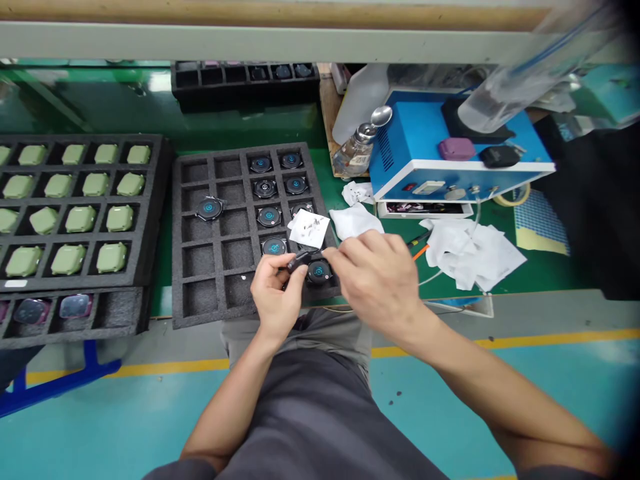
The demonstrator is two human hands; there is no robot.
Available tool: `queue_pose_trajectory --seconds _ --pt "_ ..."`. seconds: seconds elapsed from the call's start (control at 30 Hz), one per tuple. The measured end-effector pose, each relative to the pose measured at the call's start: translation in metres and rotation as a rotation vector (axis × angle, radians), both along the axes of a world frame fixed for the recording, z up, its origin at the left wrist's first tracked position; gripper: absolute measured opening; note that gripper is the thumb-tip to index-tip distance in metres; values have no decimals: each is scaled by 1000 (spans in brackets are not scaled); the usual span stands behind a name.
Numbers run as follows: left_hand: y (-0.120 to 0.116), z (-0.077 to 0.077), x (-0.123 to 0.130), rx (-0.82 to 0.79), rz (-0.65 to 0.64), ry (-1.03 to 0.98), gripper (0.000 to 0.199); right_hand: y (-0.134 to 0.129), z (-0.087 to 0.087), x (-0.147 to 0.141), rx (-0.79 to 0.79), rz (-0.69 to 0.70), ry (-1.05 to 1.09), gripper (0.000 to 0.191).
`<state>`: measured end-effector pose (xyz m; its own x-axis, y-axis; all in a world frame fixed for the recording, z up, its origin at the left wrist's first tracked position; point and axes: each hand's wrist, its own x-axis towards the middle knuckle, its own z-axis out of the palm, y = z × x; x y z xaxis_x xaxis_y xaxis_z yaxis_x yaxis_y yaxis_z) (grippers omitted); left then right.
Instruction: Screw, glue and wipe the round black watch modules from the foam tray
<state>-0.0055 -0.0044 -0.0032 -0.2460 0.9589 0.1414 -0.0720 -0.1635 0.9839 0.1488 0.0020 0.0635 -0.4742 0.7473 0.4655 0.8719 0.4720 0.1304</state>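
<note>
Between finger and thumb, my left hand [280, 290] holds a small black watch part [299, 261] above the near right of a dark foam tray [233, 270]. My right hand [375, 277] is closed just right of that part, its fingertips close together; whatever they hold is too small to make out. Below and between the hands, a round black watch [319, 272] sits in the tray. More round watches fill the tray's right columns, and one watch [209, 209] rests at the left. A white paper [310, 229] with dark specks lies over the tray's right side.
Another foam tray [159, 173] with green square watch cases stands at the left. A blue box [415, 140], a glass bottle [354, 152] and crumpled white wipes [470, 250] are at the right. A clear tube [520, 80] leans in at upper right.
</note>
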Motion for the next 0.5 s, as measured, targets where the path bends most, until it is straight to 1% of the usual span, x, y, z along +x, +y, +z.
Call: queue_pose_trajectory --seconds 0.07,0.17,0.27,0.4,0.47,0.5 --pt "1 2 0 16 19 -88 17 -4 5 1 23 -47 72 16" --pt "2 4 0 42 -2 -137 17 -6 5 -4 29 -13 191 15" --pt "1 5 -1 51 -19 -128 16 -3 0 -13 22 56 193 17" --pt "0 2 -2 47 -22 -84 15 6 -8 -20 43 99 169 18" --pt "0 0 -2 23 -5 -47 15 9 -14 -23 2 123 238 20" --pt "1 -1 -2 9 4 -32 14 10 -17 -25 -48 133 312 20"
